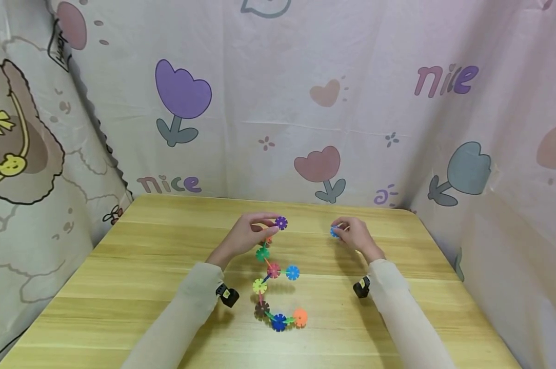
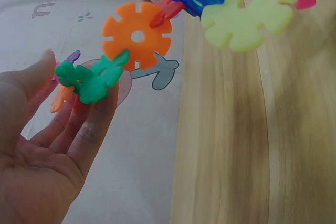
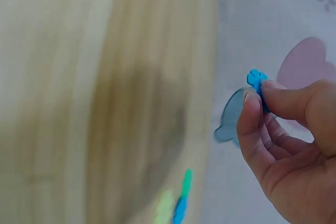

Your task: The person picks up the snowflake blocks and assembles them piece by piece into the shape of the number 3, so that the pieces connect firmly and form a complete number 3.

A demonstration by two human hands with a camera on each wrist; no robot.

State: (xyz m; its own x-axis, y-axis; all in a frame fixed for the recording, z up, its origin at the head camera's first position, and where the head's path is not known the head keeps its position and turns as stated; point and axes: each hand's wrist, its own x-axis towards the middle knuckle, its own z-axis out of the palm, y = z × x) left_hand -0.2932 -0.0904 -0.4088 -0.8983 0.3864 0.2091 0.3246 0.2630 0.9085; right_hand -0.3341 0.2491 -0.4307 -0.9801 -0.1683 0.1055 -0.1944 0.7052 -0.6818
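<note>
My left hand [image 1: 245,237] holds the far end of a chain of interlocking plastic snowflake discs [image 1: 274,270]. A purple disc [image 1: 281,223] sits at its fingertips. In the left wrist view, a green disc [image 2: 92,82] and a small orange edge lie between thumb and fingers, and a larger orange disc [image 2: 123,32] joins on beyond them. The chain curves toward the near side, ending in an orange disc [image 1: 300,318]. Off to the right, apart from the chain, my right hand [image 1: 356,237] pinches a single light blue disc [image 3: 256,80] between thumb and forefinger.
A wooden table [image 1: 167,225] lies beneath both hands. Printed cloth [image 1: 259,102] hangs behind it and at both sides. Another light blue disc [image 1: 293,272] branches rightward from the chain's middle. Each wrist wears a small black camera [image 1: 227,295].
</note>
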